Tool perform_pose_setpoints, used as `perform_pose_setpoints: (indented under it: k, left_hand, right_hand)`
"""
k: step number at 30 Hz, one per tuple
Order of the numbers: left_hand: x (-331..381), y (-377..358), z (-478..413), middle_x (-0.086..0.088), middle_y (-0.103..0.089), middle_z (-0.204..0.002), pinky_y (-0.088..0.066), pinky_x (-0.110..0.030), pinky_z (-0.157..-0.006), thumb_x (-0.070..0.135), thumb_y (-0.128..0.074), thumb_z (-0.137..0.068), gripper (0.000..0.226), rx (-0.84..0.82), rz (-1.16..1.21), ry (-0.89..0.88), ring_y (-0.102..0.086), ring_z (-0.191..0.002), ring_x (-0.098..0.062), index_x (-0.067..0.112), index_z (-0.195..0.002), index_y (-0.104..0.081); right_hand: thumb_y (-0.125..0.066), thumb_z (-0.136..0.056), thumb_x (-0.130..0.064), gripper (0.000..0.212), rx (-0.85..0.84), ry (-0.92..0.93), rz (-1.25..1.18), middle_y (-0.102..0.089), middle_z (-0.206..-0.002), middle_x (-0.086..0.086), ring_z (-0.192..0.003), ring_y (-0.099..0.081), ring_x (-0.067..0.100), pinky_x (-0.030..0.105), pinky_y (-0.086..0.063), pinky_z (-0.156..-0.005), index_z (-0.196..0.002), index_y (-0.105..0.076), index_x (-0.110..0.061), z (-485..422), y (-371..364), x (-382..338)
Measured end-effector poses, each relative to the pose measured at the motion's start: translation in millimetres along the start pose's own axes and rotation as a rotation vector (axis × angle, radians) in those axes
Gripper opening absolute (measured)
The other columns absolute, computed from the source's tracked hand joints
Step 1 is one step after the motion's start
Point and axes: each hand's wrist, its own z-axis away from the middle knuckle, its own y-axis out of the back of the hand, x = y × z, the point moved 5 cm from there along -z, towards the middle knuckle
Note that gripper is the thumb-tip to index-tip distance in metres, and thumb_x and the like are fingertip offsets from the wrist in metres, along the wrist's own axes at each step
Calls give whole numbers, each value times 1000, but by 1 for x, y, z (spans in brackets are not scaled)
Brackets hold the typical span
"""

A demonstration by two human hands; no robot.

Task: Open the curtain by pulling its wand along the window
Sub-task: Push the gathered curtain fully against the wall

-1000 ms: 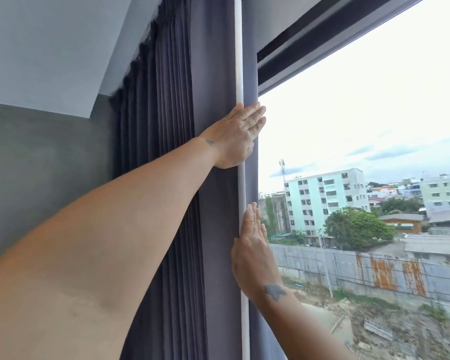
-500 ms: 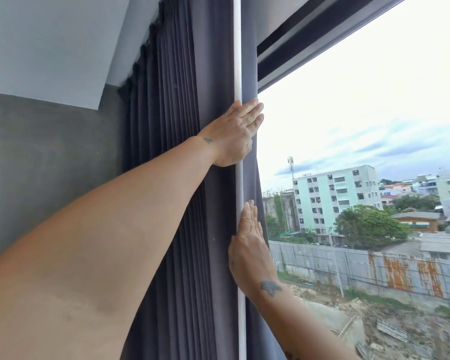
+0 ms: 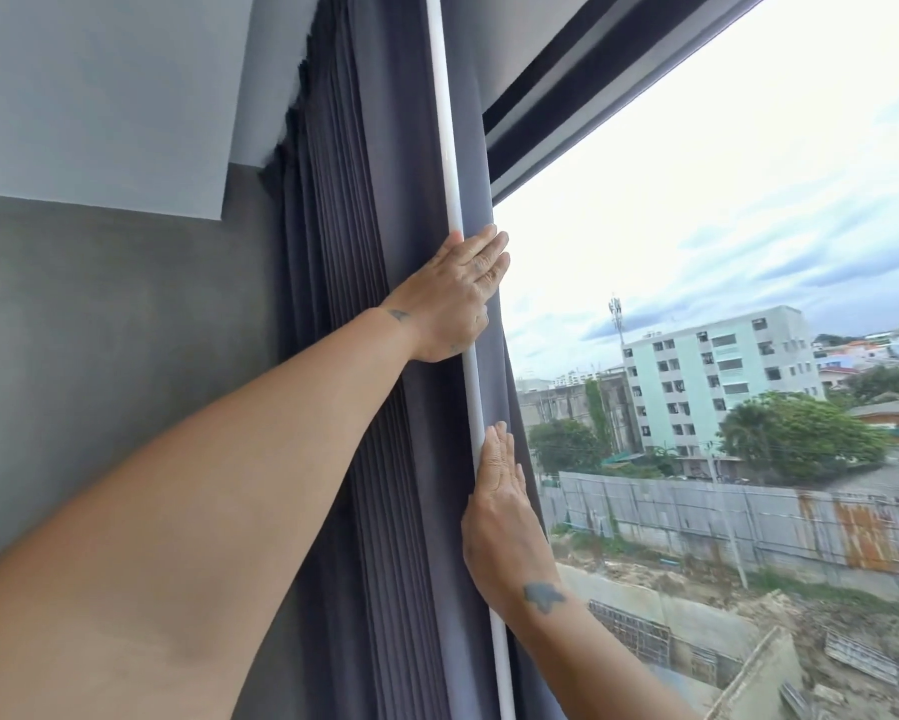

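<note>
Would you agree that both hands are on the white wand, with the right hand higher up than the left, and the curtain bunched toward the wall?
Not quite: in the head view the left hand is the higher one on the white wand, and the right hand is below it. The rest holds: both hands are on the wand, and the curtain is bunched in pleats toward the wall.

Colours and patterns at the window.
The curtain (image 3: 385, 356) is dusky grey-purple, plain, falling in close vertical pleats; the wand (image 3: 445, 122) is white. The wall (image 3: 115, 330) is mottled dark grey beneath a pale grey ceiling (image 3: 99, 96). Outside stand a mint-green building (image 3: 717, 376) and a rust-streaked grey fence (image 3: 748, 517).
</note>
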Motion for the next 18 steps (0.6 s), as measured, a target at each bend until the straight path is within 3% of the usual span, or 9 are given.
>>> perform_pose_setpoints:
  k: [5, 10, 18]
  left_hand:
    - [-24, -31, 5, -12, 6, -161, 9, -38, -120, 12, -28, -96, 59, -26, 19, 29, 14, -147, -21, 2, -149, -2]
    - [-41, -50, 17, -11, 5, -161, 10, -37, -119, 9, -28, -94, 60, -24, 44, 82, 14, -147, -19, 2, -149, -3]
    - [-62, -76, 20, -12, 5, -161, 11, -37, -119, 7, -30, -94, 61, -7, 88, 96, 14, -147, -20, 1, -148, -4]
  right_hand:
    - [-21, -77, 22, 72, -5, 9, 49, 14, -151, 18, -134, 19, 15, 23, 11, -107, -134, 17, 1, -16, -37, 3]
    - [-20, -74, 24, 75, -22, 19, 20, 13, -152, 15, -129, 19, 8, 23, 9, -108, -135, 16, 0, -24, -69, -2]
    - [-18, -72, 27, 78, -44, -10, 21, 15, -152, 14, -137, 16, 16, 23, 10, -107, -135, 18, -2, -39, -101, 1]
